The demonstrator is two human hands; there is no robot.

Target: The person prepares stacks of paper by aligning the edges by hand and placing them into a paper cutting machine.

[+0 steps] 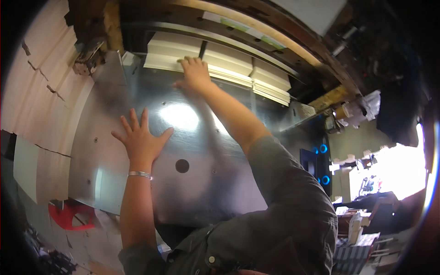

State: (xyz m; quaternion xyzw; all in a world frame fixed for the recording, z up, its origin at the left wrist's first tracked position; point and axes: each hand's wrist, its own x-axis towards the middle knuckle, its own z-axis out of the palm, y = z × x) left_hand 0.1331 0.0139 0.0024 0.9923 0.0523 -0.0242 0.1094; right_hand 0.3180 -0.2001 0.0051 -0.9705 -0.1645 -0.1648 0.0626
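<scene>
My left hand [144,143] is held out over the shiny metal table [238,183], fingers spread and nothing in it. It seems to rest on or just above the surface; I cannot tell which. Farther forward, my right hand [196,75] reaches the front edge of the cream paper stacks [229,62]. Its fingers are apart, with the tips on or over the stack beside a dark gap, and the thumb points left. These stacks lie side by side at the table's far edge, beneath a long machine beam [256,34]. A silver bracelet [139,174] circles my left wrist.
Tall piles of pale sheets [50,101] line the left side. Metal side guides [114,68] stand at the table's far corners. A dark panel with blue-lit round buttons [323,148] is on the right. Red plastic [73,217] hangs at the lower left.
</scene>
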